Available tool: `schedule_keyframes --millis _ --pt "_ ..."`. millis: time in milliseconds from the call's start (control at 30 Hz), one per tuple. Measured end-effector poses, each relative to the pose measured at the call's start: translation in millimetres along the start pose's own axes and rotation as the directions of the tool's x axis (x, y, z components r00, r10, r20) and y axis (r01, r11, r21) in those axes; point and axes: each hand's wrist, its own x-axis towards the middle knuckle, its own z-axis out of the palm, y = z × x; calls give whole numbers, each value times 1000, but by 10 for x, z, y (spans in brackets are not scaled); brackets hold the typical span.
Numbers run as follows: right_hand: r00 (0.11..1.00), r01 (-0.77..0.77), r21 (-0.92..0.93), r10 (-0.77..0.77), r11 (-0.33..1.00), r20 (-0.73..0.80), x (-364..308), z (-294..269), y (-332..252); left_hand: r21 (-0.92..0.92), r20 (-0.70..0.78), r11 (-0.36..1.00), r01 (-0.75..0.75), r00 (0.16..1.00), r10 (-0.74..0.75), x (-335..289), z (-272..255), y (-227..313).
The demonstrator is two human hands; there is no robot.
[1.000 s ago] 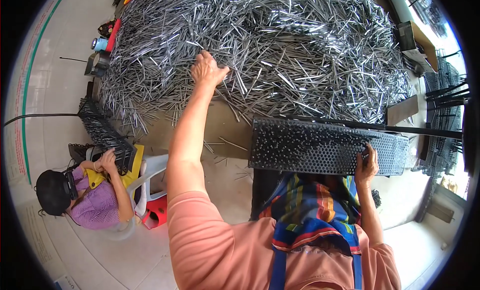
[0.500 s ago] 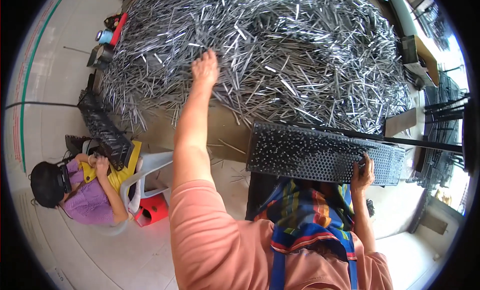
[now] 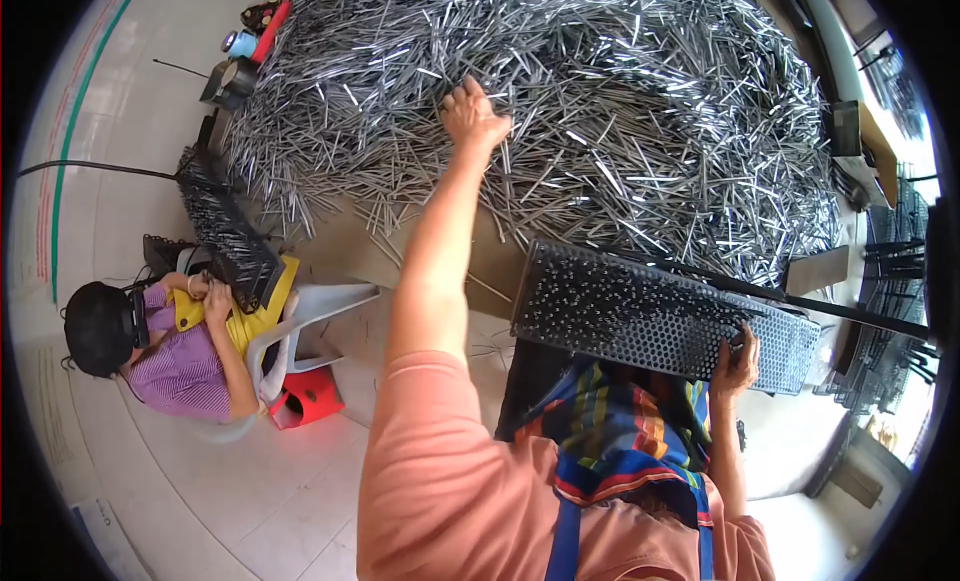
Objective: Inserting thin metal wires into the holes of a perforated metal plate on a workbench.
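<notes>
Fingers (image 3: 461, 95) spread, left hand (image 3: 474, 119) meets shiny grey sticks (image 3: 640, 161); right hand (image 3: 736, 369), grip unclear, touches holed tray (image 3: 783, 353), sticks crowding its left.

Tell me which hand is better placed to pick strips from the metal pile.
Left, probably: the left hand is at the metal pile, while the right hand is at the near edge of the perforated tray.

The hands (image 3: 475, 118) are at heaped metal strips (image 3: 640, 131), left, and a perforated panel (image 3: 662, 319), right.
</notes>
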Motion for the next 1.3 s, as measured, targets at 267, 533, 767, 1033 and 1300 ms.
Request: schedule_keyframes --millis 267,533,767,1033,1300 --pt "999 31 26 -30 999 -26 29 51 -16 14 38 1000 8 999 -9 33 37 13" --pt "999 36 -4 -36 999 -36 39 19 -80 268 -106 938 -218 961 254 251 176 -200" --pt "999 32 -31 -33 999 -35 61 -44 -136 375 27 920 -117 993 115 407 133 -48" --pt "1000 18 -24 -19 1000 -10 31 -22 -120 195 -195 979 -55 976 93 434 234 -156" --pt "999 41 -18 -42 999 -11 63 -69 -143 160 10 986 -53 999 52 300 74 -180"
